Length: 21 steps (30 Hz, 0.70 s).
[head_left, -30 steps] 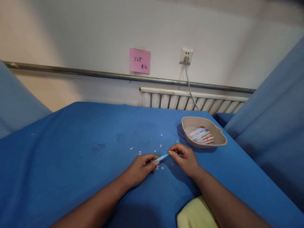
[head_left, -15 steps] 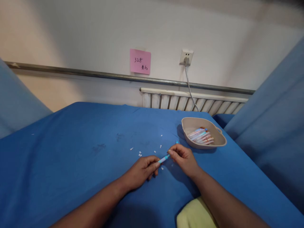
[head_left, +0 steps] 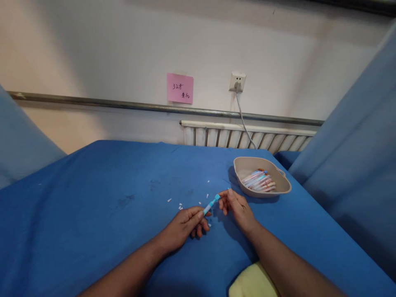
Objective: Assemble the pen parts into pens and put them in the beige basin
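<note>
My left hand (head_left: 187, 225) is closed around a slim pen (head_left: 208, 207) with a pale barrel and light-blue parts. The pen slants up to the right, its square light-blue end (head_left: 217, 197) close to my right fingertips. My right hand (head_left: 239, 208) has its fingers bent, with the thumb raised. A tiny blue bit (head_left: 229, 189) shows at the thumb tip; what it belongs to is hidden. Several small white pieces (head_left: 180, 206) lie scattered on the blue sheet (head_left: 93, 214) around and beyond my left hand.
At the right stands a beige basin (head_left: 286, 187) with several pens (head_left: 259, 180) bundled inside. A yellow-green cloth (head_left: 253, 282) lies by my right forearm. Behind are a radiator (head_left: 213, 136), a metal rail (head_left: 123, 104), a plugged-in socket (head_left: 237, 81) and a pink note (head_left: 180, 88). Blue curtains (head_left: 349, 123) flank both sides.
My right fingers have drawn back from the pinch at the pen's end, and its square light-blue tip now shows. The pen tilts more upward in my left hand. The view has shifted slightly.
</note>
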{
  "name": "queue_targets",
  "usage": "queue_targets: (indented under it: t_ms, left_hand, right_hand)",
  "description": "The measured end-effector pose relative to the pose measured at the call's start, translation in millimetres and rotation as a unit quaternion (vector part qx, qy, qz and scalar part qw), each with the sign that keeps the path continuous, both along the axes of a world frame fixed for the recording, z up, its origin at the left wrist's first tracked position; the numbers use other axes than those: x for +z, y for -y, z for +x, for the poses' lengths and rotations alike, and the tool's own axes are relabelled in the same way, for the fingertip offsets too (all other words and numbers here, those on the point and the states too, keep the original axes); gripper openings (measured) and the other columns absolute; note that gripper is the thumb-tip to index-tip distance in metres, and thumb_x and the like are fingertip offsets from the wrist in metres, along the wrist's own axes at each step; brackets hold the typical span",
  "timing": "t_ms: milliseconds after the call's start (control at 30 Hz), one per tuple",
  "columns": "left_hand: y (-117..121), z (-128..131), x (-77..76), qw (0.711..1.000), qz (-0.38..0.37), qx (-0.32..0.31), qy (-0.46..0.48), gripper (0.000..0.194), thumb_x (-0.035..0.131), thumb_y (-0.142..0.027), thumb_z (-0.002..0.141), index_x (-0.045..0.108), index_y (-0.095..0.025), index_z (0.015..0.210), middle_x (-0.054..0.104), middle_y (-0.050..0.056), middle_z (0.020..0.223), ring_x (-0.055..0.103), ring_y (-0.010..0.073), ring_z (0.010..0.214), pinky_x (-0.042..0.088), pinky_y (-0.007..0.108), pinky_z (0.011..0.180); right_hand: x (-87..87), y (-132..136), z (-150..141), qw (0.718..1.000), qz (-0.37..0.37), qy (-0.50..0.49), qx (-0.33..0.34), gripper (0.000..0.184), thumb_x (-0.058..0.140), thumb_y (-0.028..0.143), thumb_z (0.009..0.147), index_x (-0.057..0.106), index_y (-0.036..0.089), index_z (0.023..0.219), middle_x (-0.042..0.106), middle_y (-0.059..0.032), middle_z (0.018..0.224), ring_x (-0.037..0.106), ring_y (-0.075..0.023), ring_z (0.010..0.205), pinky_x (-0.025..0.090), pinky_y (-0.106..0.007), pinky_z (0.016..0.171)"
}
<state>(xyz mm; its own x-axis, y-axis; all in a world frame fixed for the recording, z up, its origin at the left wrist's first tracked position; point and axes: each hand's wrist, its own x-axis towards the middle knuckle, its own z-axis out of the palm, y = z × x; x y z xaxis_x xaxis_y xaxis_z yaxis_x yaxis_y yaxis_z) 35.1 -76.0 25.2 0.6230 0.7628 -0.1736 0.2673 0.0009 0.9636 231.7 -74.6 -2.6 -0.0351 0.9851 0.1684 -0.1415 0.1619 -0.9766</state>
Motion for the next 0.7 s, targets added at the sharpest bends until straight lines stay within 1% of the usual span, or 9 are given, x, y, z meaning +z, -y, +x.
queue_targets:
  t_ms: [133, 267, 367, 467, 533, 600, 633, 700]
  left_hand:
    - [3, 2, 6.2, 1.0, 0.021, 0.016, -0.005, 0.036, 0.039, -0.047, 0.089, 0.056, -0.016, 0.087, 0.064, 0.004, 0.081, 0.055, 0.0116, 0.063, 0.041, 0.022, 0.057]
    - [2, 7, 14.0, 0.999, 0.035, 0.038, -0.002, 0.035, 0.04, -0.048, 0.089, 0.055, -0.017, 0.088, 0.064, 0.003, 0.082, 0.056, 0.013, 0.067, 0.043, 0.024, 0.061]
    - [-6, 18, 26.7, 0.997, 0.035, 0.067, 0.01, 0.037, 0.045, -0.052, 0.085, 0.056, -0.017, 0.088, 0.065, 0.005, 0.081, 0.058, 0.0152, 0.07, 0.044, 0.026, 0.064]
    - [-19, 38, 47.9, 0.995, 0.052, 0.074, 0.039, 0.036, 0.056, -0.052, 0.078, 0.057, -0.016, 0.081, 0.064, 0.005, 0.078, 0.059, 0.0163, 0.071, 0.046, 0.027, 0.067]
    - [-30, 55, 63.3, 0.997, 0.048, 0.047, 0.044, 0.035, 0.058, -0.052, 0.075, 0.055, -0.017, 0.079, 0.061, 0.002, 0.069, 0.058, 0.0153, 0.061, 0.047, 0.027, 0.061]
    - [-42, 75, 76.7, 0.997, 0.062, 0.028, 0.021, 0.036, 0.057, -0.052, 0.074, 0.055, -0.017, 0.081, 0.057, -0.003, 0.061, 0.052, 0.0124, 0.049, 0.044, 0.026, 0.051]
    - [-49, 86, 82.2, 0.995, 0.096, 0.035, 0.006, 0.035, 0.057, -0.051, 0.073, 0.056, -0.017, 0.081, 0.055, -0.004, 0.059, 0.049, 0.011, 0.047, 0.042, 0.024, 0.049]
    - [-64, 109, 89.8, 0.981, 0.187, 0.042, -0.022, 0.032, 0.06, -0.046, 0.071, 0.059, -0.015, 0.076, 0.056, -0.003, 0.064, 0.05, 0.0112, 0.057, 0.041, 0.022, 0.054]
  right_hand:
    - [-2.4, -7, -4, 0.999, -0.04, 0.022, -0.009, 0.06, 0.038, 0.07, 0.079, 0.059, 0.014, 0.081, 0.056, 0.0012, 0.057, 0.047, -0.0088, 0.042, 0.035, -0.021, 0.042]
    - [-4.6, -16, -8, 0.997, -0.058, 0.043, -0.003, 0.064, 0.034, 0.074, 0.077, 0.057, 0.014, 0.077, 0.054, 0.0017, 0.054, 0.046, -0.0081, 0.041, 0.034, -0.02, 0.041]
    - [-6.4, -22, -8, 0.996, -0.06, 0.059, 0.014, 0.066, 0.032, 0.074, 0.078, 0.057, 0.013, 0.079, 0.052, 0.0023, 0.055, 0.046, -0.0075, 0.04, 0.033, -0.019, 0.04]
    - [-7.1, -25, -7, 0.994, -0.036, 0.106, 0.018, 0.059, 0.032, 0.066, 0.084, 0.058, 0.013, 0.078, 0.052, 0.0026, 0.055, 0.046, -0.007, 0.041, 0.034, -0.018, 0.041]
    - [-6.6, -27, -8, 0.99, -0.032, 0.133, 0.02, 0.049, 0.034, 0.056, 0.089, 0.058, 0.014, 0.08, 0.053, 0.0028, 0.055, 0.046, -0.0067, 0.042, 0.035, -0.017, 0.043]
    - [-5.7, -28, -8, 0.988, -0.04, 0.145, 0.023, 0.038, 0.036, 0.044, 0.092, 0.059, 0.014, 0.083, 0.054, 0.0027, 0.056, 0.047, -0.0068, 0.043, 0.036, -0.017, 0.044]
    - [-5.2, -29, -9, 0.987, -0.046, 0.15, 0.023, 0.034, 0.037, 0.039, 0.092, 0.059, 0.014, 0.084, 0.053, 0.0027, 0.056, 0.047, -0.007, 0.043, 0.036, -0.017, 0.044]
    - [-4.2, -30, -10, 0.985, -0.053, 0.165, 0.02, 0.03, 0.039, 0.033, 0.091, 0.061, 0.015, 0.084, 0.053, 0.0028, 0.055, 0.048, -0.0077, 0.044, 0.036, -0.017, 0.044]
